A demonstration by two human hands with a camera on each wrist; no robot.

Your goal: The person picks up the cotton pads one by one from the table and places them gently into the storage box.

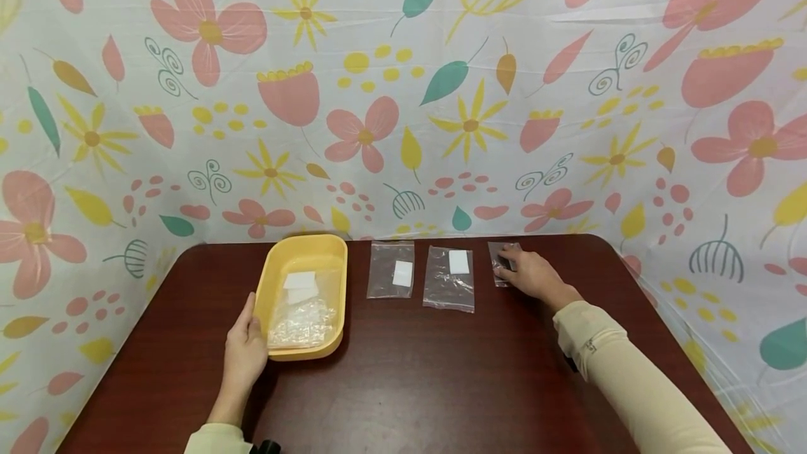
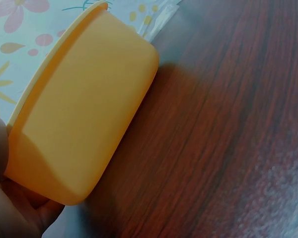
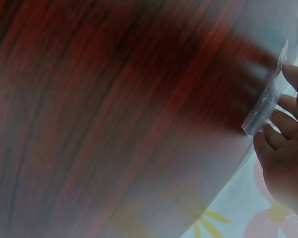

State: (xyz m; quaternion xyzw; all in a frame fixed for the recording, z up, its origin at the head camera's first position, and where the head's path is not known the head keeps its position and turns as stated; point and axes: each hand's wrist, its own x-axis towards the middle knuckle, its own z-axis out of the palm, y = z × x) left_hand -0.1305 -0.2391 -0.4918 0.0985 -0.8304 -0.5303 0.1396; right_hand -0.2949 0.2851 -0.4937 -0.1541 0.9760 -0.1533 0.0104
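Note:
My left hand (image 1: pixel 246 347) grips the left side of a yellow plastic tub (image 1: pixel 343 286). In the left wrist view the fingers curl about one end of the tub (image 2: pixel 84 109). Clear plastic bags (image 1: pixel 305 322) and white squares (image 1: pixel 301 281) lie inside it. At the right, my right hand (image 1: pixel 534 273) holds a small clear plastic bag (image 1: pixel 500 279) by the table's far edge. The right wrist view has the thumb and fingertips against this bag (image 3: pixel 263 110); part of it is hidden behind the hand.
Two more clear bags lie flat between the hands, the left bag (image 1: pixel 382 279) and the middle bag (image 1: pixel 448 293), each with a white square. The dark wooden table (image 1: pixel 403 384) meets a flower-print cloth (image 1: pixel 403 132) at its back and sides.

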